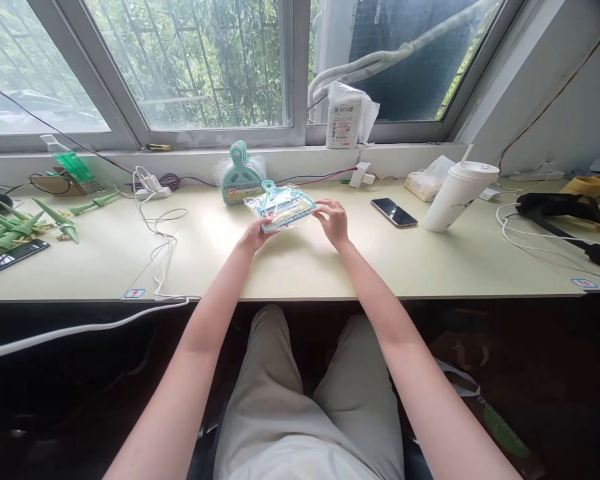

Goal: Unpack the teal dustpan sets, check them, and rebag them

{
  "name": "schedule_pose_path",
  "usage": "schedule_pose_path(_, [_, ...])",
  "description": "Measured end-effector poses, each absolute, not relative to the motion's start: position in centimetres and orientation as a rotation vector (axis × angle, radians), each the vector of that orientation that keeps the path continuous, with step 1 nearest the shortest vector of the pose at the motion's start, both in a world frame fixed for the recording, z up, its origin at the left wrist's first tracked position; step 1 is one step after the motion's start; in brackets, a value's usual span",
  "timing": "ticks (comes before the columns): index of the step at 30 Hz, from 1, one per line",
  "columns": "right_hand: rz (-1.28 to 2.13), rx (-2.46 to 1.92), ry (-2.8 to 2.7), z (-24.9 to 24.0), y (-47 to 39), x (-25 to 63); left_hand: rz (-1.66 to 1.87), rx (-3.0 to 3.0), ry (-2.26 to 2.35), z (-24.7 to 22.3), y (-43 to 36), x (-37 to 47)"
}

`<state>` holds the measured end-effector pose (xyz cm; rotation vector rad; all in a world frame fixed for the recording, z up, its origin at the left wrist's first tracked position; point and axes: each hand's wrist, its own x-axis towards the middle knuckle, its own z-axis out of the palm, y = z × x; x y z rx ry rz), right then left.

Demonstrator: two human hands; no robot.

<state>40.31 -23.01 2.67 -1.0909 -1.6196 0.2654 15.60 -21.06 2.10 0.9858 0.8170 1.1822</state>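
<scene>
My left hand (258,233) grips the left edge of a mint-green handled item in a clear plastic bag (286,208), with the thumb on top. It has a small looped handle and a printed yellow-and-white label; its exact kind I cannot make out. At the right end, the fingers of my right hand (333,220) pinch the same bag's edge. Both hands hold it tilted above the table (300,267). Just behind stands a stack of similar mint-green handled items in clear wrapping (241,177), leaning by the window sill.
A phone (394,212), white lidded cup (457,198) and tissue pack (429,178) are at right, beside a black strap (570,227). White cables (165,247) lie left of my arms. Green pointed objects (17,227) and another phone (13,259) lie far left.
</scene>
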Motion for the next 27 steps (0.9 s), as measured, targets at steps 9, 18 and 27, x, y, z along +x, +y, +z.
schedule_pose_path(9, [0.421,-1.099,-1.388,1.4,-21.5,40.6,0.903,1.107,0.913,2.2,-22.1,15.9])
schedule_pose_path(18, [1.177,-1.023,-1.024,0.5,-20.9,40.9,0.809,1.191,0.778,2.4,-22.1,15.8])
schedule_pose_path(27, [1.016,-1.016,-1.006,-0.3,-19.5,41.3,0.882,1.243,0.911,2.2,-22.3,16.7])
